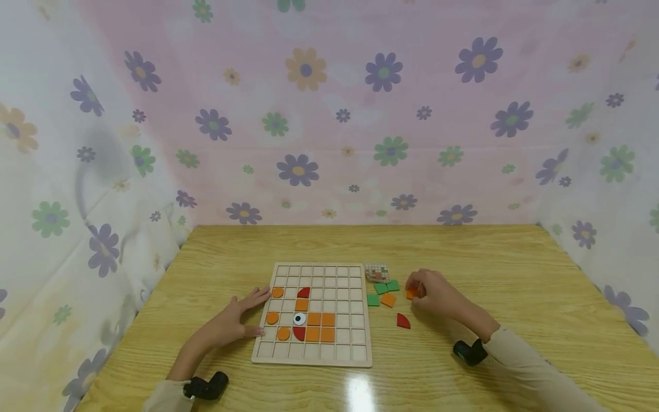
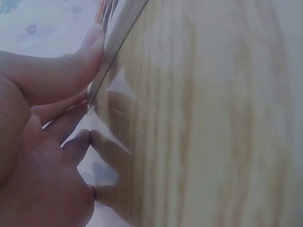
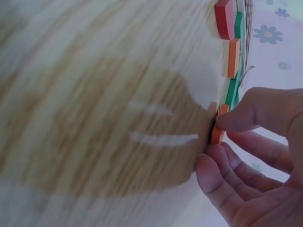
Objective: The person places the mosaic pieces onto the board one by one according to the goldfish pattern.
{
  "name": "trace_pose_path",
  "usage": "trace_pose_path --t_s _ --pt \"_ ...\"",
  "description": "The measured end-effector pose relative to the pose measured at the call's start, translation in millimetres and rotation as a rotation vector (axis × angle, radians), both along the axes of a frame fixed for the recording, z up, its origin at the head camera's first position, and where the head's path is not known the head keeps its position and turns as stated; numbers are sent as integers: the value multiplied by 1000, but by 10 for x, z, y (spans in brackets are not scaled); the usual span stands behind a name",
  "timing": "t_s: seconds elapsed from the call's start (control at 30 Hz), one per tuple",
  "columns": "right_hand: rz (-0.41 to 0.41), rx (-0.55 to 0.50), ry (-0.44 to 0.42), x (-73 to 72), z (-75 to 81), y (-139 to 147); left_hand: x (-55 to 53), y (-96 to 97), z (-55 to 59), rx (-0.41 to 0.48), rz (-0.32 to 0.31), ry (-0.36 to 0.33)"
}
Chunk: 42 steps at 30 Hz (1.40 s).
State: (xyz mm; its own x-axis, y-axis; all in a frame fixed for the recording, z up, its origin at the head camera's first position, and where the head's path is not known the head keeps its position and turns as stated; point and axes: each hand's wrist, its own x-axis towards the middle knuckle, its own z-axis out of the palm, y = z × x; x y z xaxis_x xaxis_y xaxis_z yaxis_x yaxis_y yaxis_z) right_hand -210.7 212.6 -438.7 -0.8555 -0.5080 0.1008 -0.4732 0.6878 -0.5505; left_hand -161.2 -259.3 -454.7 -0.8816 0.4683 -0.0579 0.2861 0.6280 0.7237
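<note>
A wooden grid board (image 1: 309, 362) lies on the table, partly filled with orange square tiles (image 1: 328, 319), orange discs (image 1: 272, 317), red quarter-round pieces (image 1: 304, 293) and a white disc with a black eye (image 1: 300, 319). Along its left edge, my left hand (image 1: 226, 323) is spread, with thumb and fingertips touching the rim. To the right of the board, my right hand (image 1: 437, 294) pinches an orange tile (image 3: 218, 130) between thumb and fingers, close over the tabletop. Its full outline is partly hidden by the thumb.
Between the board and my right hand lie several green square tiles (image 1: 373, 300), an orange square (image 1: 388, 300) and a red quarter-round (image 1: 404, 321). A small picture card (image 1: 377, 272) sits by the board's upper right corner. Flowered cloth (image 1: 350, 131) hangs around the wooden table.
</note>
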Motion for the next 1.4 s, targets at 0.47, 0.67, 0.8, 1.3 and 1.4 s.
trace_pose_path --t_s 0.47,0.67,0.8,1.3,1.4 --pt "48 -17 32 8 49 -47 -3 -9 -11 -3 -5 10" --pt "50 -25 44 9 73 -93 -5 -4 -8 -8 4 2" --pt "57 -36 46 18 84 -136 -4 3 -3 -12 8 -1" --pt "132 -69 59 31 157 -365 31 23 40 40 -2 -6" --pt "135 -79 55 37 171 -428 30 23 41 42 -6 -2"
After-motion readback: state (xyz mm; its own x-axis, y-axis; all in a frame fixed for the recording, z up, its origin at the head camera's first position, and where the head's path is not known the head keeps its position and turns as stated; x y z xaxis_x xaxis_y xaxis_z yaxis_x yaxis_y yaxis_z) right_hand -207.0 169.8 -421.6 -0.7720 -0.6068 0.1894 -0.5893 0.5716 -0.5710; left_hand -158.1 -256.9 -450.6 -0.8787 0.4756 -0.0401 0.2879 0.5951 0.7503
